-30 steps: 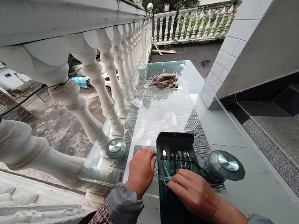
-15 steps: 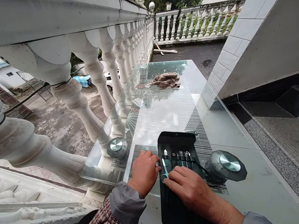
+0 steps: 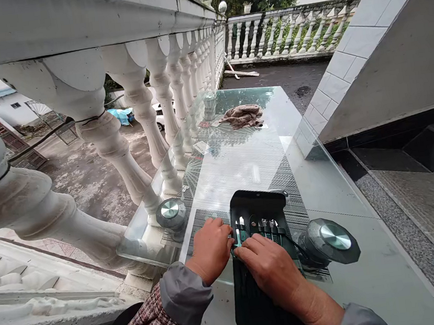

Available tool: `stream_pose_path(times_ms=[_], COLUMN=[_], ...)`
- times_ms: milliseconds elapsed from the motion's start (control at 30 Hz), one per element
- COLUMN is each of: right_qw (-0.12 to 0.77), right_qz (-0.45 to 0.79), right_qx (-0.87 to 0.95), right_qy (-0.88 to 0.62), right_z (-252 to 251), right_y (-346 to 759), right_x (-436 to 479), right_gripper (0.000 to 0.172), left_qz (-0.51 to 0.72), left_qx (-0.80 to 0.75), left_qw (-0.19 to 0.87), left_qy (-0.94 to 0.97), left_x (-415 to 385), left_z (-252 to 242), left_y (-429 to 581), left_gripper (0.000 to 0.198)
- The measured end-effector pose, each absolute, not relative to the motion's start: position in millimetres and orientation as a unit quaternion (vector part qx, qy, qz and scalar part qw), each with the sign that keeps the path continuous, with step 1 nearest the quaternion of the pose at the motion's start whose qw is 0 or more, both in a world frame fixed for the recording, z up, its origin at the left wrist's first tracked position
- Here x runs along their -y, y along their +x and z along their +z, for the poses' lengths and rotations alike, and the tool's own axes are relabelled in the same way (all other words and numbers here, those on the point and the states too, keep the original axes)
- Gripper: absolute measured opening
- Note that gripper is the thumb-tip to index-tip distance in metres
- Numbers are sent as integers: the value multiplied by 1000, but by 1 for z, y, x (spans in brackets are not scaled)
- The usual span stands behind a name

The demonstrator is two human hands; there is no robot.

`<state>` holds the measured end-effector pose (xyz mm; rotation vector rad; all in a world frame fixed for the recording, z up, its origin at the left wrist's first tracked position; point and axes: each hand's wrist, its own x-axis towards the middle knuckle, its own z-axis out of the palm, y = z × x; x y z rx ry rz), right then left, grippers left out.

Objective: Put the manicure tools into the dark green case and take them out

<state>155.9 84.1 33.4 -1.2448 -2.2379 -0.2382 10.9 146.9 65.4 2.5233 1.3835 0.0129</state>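
Observation:
A black manicure case [image 3: 255, 311] lies unfolded on the glass table. My left hand [image 3: 210, 250] is closed at its left edge, thumb and fingers pinching the border. My right hand [image 3: 273, 266] reaches over the case from the right, its thumb and fingertips closed on the small scissors [image 3: 235, 245]. The scissors have teal handles and point away from me at the case's left side; the fingers partly cover them. Beside them a nail file [image 3: 241, 221] stands in an elastic loop. Several nail clippers [image 3: 265, 226] sit in loops farther right.
The glass tabletop [image 3: 323, 186] rests on faceted supports with round metal caps, one on the right [image 3: 335, 236] and one on the left [image 3: 169, 208]. A crumpled brown cloth [image 3: 243, 116] lies at the far end. A white balustrade [image 3: 131, 141] runs along the left.
My right hand has slid slightly forward along the case, and the scissors' handles have moved away from me with it. My left hand keeps its place at the case's edge.

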Motion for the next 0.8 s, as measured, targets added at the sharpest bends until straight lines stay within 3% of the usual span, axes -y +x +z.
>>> stream_pose_path(times_ms=[333,533,800], right_qw=[305,382,378], right_qz=[-83,-36,-36], right_qx=[786,739,732], right_qy=[-532,-554,-566], right_z=[32,39,37], right_y=[156,170,177], right_x=[-92,-93,-91], right_gripper=[20,10,16], left_qz=[7,7,6], left_qx=[-470,-469,-450], left_qw=[134,144,154], left_qy=[872,872,880], left_x=[-146,-146,-145], left_z=[63,67,69], left_y=[9,8,8], left_gripper=[12,15,29])
